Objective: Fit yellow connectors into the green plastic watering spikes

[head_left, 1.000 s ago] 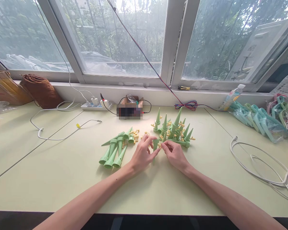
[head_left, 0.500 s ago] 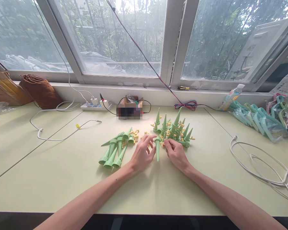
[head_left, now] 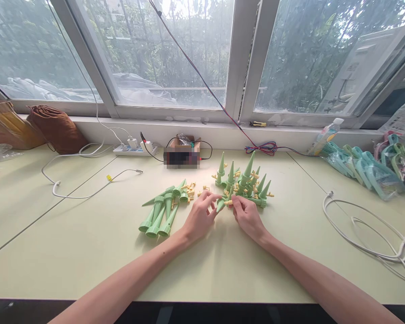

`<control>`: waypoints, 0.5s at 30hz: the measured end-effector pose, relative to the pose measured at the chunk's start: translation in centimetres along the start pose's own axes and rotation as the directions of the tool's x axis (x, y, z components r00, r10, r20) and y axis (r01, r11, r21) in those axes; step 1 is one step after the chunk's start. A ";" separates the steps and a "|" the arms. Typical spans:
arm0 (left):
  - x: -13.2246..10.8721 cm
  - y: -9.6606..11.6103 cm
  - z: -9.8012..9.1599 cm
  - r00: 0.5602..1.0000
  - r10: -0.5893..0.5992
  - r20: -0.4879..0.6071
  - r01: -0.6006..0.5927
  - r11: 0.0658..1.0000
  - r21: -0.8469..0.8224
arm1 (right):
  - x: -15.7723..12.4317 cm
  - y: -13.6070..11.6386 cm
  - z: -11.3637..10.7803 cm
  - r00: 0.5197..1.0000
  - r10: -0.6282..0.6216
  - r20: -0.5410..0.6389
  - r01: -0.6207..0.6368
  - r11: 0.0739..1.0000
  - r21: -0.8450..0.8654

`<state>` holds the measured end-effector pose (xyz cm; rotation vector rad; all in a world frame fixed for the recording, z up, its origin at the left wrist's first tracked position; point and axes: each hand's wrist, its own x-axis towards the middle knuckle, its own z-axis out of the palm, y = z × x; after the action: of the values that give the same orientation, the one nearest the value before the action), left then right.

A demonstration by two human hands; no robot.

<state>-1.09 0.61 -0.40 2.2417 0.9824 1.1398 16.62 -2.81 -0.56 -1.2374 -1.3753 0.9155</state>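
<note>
My left hand and my right hand meet over the table, both pinched on one green plastic cone spike that carries a small yellow valve at its side. Behind the hands stands a cluster of upright green spikes with yellow valves. To the left lies a bundle of green spikes on their sides. Small loose yellow valve parts are scattered between that bundle and my left hand.
A white cable loops at the left, another white cable at the right. A power strip and a small box sit by the window sill. Teal plastic items in bags lie far right, a brown bag far left.
The spike held between my hands has turned: it pointed down half a second ago and now lies tilted, tip up to the right. The hands stay in place.
</note>
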 end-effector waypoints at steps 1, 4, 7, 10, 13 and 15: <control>0.0 -0.1 0.0 1.000 0.003 -0.005 -0.003 1.000 0.007 | 0.0 0.0 0.0 1.000 0.004 0.003 -0.004 1.000 0.009; 0.0 -0.2 0.1 1.000 -0.003 -0.003 0.003 1.000 0.010 | 0.0 0.0 0.0 1.000 0.012 -0.004 -0.012 1.000 0.010; 0.0 -0.2 0.0 1.000 -0.029 -0.006 0.029 0.999 0.023 | 0.0 -0.1 0.0 1.000 0.011 -0.026 -0.012 1.000 -0.017; 0.0 -0.1 -0.2 0.998 -0.044 -0.034 0.046 0.997 0.057 | 0.0 -0.1 0.0 0.999 0.003 -0.033 -0.004 0.999 -0.040; 0.1 -0.1 -0.3 0.997 -0.044 -0.066 0.051 0.992 0.113 | 0.0 -0.1 0.0 0.999 -0.009 -0.035 0.007 0.999 -0.052; 0.1 -0.1 -0.3 0.996 -0.050 -0.075 0.062 0.984 0.165 | -0.1 -0.1 0.0 0.999 -0.016 -0.035 0.014 0.998 -0.064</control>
<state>-1.34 0.76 -0.19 2.3003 1.2033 1.1579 16.62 -2.88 -0.51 -1.2843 -1.3928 0.8412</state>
